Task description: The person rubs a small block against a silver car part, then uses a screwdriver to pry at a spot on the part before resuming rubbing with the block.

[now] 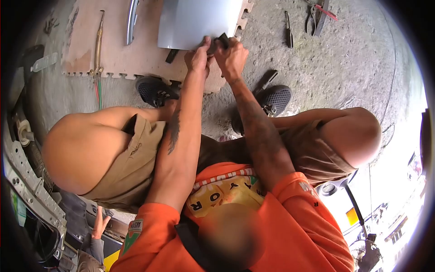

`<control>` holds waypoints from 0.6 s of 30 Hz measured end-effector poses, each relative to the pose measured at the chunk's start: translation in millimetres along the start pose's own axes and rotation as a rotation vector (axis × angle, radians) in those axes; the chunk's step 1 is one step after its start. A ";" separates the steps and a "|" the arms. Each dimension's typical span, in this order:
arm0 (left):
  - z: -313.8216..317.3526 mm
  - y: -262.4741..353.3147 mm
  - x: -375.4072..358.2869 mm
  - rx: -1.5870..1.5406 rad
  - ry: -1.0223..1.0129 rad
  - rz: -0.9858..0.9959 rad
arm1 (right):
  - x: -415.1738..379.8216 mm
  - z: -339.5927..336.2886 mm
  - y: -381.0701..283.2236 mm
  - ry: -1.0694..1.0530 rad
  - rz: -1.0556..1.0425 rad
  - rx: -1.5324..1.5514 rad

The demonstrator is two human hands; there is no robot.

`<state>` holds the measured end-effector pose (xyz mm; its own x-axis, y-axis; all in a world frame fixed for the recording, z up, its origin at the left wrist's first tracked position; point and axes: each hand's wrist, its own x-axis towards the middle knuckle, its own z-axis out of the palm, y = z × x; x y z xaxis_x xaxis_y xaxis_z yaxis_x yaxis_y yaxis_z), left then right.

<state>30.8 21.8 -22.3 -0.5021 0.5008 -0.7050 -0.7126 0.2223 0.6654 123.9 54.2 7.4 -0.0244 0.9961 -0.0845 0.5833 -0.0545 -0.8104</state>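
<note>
Both hands meet at twelve o'clock: the left hand (198,56) presses a smooth grey metal panel (197,20) at its lower edge, and the right hand (231,56) is closed around a small dark tool (223,40) there. The panel lies on a brown foam mat (118,52). Pliers (317,16) rest at one o'clock.

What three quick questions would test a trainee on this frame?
1. True or false: the left hand and the right hand meet at the edge of the metal sheet.
2. The metal sheet lies on: A) the foam mat; B) a workbench; C) a car roof.
3. Which hand grips the small dark tool?
Key: 1 true; 2 A; 3 the right hand.
</note>
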 end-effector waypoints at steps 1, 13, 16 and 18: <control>-1.3 0.2 3.0 0.001 0.000 -0.033 | 10.2 1.3 -0.9 0.009 -0.026 0.007; -1.7 -2.1 -7.1 -0.037 0.021 -0.022 | 2.0 5.0 7.0 0.060 -0.113 -0.054; -0.3 1.4 -1.5 -0.004 -0.002 -0.015 | -2.7 4.1 6.7 0.059 -0.108 -0.047; 0.7 2.4 3.8 -0.021 -0.003 -0.076 | 13.9 6.5 4.1 0.009 -0.101 -0.017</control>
<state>27.5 24.8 -23.2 -0.4447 0.4856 -0.7526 -0.7586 0.2426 0.6047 120.7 67.4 -0.9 -0.0767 0.9970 0.0024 0.5922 0.0475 -0.8044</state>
